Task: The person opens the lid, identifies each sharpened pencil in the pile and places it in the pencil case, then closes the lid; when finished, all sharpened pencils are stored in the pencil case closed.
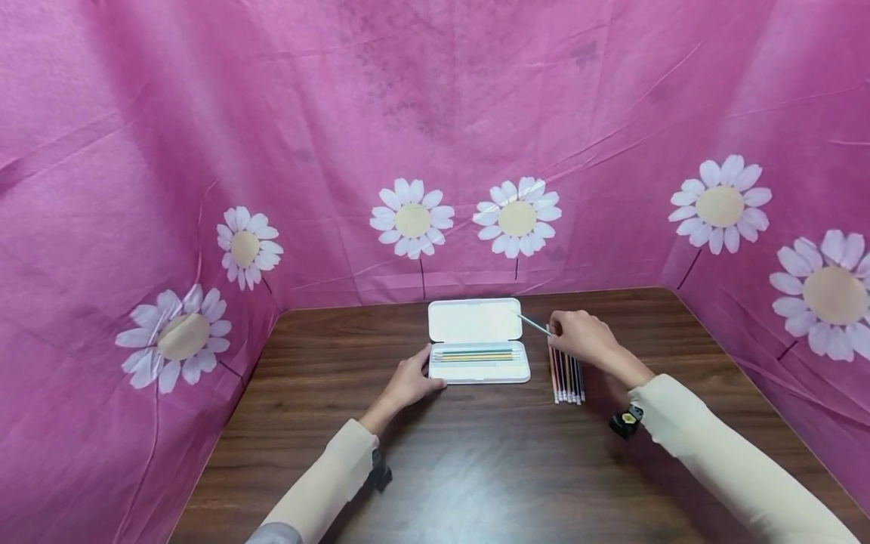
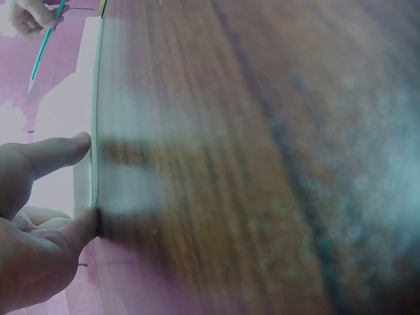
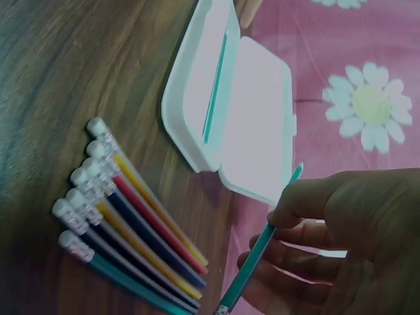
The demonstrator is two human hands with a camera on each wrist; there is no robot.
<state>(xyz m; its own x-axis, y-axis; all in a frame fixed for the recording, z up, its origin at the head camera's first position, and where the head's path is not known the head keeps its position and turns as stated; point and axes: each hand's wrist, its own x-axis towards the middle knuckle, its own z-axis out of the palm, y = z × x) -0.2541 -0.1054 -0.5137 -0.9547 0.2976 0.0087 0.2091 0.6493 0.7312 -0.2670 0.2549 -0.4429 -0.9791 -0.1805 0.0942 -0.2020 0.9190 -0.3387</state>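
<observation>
A white pencil case (image 1: 479,372) lies with its lid (image 1: 474,321) raised on the far part of the table. Inside it, several pencils (image 1: 476,355), green and yellow ones among them, lie lengthwise. My left hand (image 1: 408,378) holds the case at its left end, thumb at the near corner. To the right of the case, my right hand (image 1: 582,334) pinches a green pencil (image 3: 258,259) between thumb and fingers, its tip slanting toward the lid. Below that hand lies a row of several pencils (image 3: 141,230) in mixed colours, white eraser ends toward me.
The brown wooden table (image 1: 469,461) ends at a pink cloth (image 1: 326,151) printed with white daisies, which hangs around the back and both sides. Small dark devices are strapped to both wrists over the cream sleeves (image 1: 720,446).
</observation>
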